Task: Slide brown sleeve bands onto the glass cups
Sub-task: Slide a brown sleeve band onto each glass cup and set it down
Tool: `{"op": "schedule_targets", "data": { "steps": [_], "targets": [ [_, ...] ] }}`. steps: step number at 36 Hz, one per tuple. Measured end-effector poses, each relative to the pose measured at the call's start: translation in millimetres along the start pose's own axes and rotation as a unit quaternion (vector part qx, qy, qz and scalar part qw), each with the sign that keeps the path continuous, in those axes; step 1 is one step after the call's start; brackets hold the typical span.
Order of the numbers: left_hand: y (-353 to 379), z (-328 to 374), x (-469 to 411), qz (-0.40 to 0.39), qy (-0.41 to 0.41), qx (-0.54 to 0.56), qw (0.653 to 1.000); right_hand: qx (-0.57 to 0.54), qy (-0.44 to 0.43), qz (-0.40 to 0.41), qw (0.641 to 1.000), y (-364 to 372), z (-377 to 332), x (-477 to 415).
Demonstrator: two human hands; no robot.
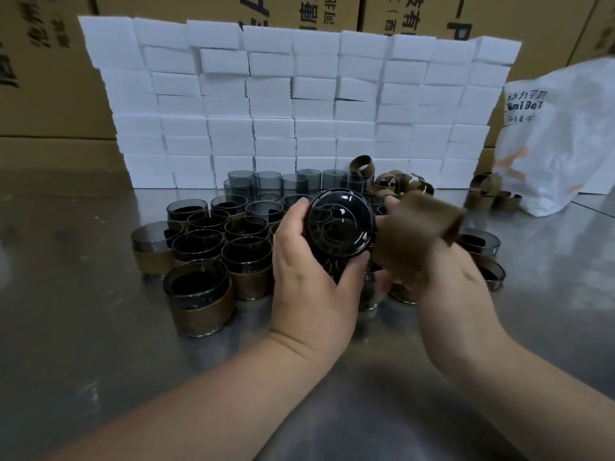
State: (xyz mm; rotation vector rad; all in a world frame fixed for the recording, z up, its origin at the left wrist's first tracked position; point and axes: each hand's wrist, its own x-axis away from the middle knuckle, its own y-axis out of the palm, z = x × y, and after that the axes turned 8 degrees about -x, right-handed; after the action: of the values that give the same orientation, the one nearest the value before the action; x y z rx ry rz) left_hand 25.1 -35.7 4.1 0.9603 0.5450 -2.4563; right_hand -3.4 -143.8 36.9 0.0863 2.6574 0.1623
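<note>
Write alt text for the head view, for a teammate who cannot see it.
A left hand grips a dark glass cup, one round end toward the camera, while the right hand holds a blurred brown sleeve band beside it, not yet on. Behind, on the steel table, are sleeved cups, bare cups, loose bands and a wall of white boxes.

smoky round glass cup (341,224) in left hand (309,277) | brown loop sleeve band (419,227) in right hand (449,287), right of cup | banded glass cups (199,294) left of left hand, on grey metal table (83,311) | bare glass cups (293,183) behind hands | loose brown bands (396,184) behind right hand | white box stack (299,104) rearmost | white plastic bag (559,138) right of right hand
</note>
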Motion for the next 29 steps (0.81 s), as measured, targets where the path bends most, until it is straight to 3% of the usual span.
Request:
{"op": "schedule_targets", "data": {
  "steps": [4,13,17,23,29],
  "targets": [
    [-1,0,2,0.005,0.057,-0.021,0.998,0.033,0.008,-0.037,0.999,1,4,2],
    [-5,5,4,0.001,0.129,-0.027,0.991,-0.040,0.027,-0.017,0.999,3,10,0],
    [-5,11,4,-0.006,0.108,-0.061,0.992,-0.043,0.003,-0.010,0.999,4,8,1],
    [-11,12,9,-0.094,0.143,-0.037,0.985,-0.018,-0.014,-0.005,1.000,2,8,1],
    [-11,12,9,-0.094,0.132,-0.052,0.985,0.038,-0.033,-0.039,0.998,4,12,2]
  ]
}}
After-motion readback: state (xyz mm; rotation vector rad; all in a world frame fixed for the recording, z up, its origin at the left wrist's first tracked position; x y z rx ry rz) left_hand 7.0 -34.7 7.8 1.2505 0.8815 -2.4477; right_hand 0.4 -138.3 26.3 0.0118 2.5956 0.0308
